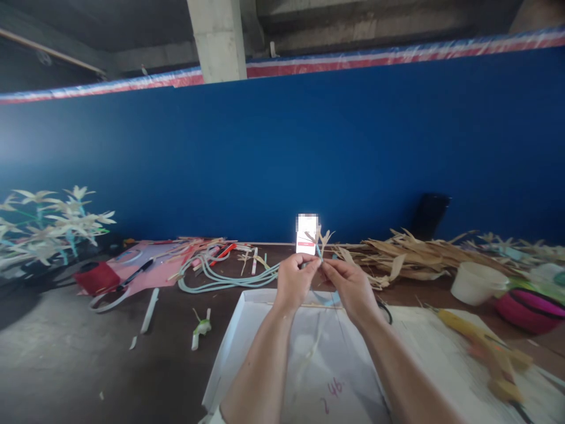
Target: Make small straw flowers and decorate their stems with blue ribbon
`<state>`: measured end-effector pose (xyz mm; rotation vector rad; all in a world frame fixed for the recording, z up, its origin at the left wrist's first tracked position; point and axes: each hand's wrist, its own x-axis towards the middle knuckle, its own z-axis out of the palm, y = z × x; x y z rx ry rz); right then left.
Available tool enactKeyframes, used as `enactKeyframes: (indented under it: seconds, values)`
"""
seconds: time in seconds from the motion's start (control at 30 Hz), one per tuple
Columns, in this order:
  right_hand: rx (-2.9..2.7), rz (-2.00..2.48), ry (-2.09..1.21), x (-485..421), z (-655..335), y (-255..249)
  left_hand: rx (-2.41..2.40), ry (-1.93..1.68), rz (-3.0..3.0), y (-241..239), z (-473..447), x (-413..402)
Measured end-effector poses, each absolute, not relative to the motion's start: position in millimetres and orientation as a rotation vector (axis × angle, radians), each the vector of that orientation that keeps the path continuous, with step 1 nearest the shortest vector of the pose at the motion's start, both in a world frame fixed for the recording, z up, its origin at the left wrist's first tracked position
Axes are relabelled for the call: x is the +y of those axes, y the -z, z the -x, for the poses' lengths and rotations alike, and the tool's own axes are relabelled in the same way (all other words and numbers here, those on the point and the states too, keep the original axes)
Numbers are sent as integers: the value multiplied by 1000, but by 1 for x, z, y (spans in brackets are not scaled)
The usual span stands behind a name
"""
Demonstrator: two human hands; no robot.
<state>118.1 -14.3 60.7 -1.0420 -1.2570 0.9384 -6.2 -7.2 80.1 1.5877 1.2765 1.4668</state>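
Observation:
My left hand (295,280) pinches the base of a small flower of dried husk (325,238), whose stem looks wrapped in light blue tape. Close against it, the fingertips of my right hand (351,287) are closed on the same stem; their exact grip is too small to make out. A thin wire or thread runs down from between the hands. Both forearms reach over a shallow white box (238,330) with red handwritten digits in it. Behind the flower stands a phone (306,242) with a lit screen.
Light blue tubing (220,287) and pink sheets (163,268) lie at left, beside finished-looking husk flowers (66,221). To the right are dried husks (410,253), a white cup (477,284), a magenta pouch (529,309) and a yellow glue gun (481,341) on paper. A blue partition (273,147) rises behind.

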Motion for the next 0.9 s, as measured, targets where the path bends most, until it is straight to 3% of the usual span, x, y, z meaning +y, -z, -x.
enactKeyframes:
  seconds: [0.3,0.9]
  values:
    - [-1401,1292,-387,-19,-118,-61,1359,-1470,-1747,-78,2,-11]
    - [-1288,1342,-322,-20,-114,-62,1371,-1381,-1688,-81,0,-16]
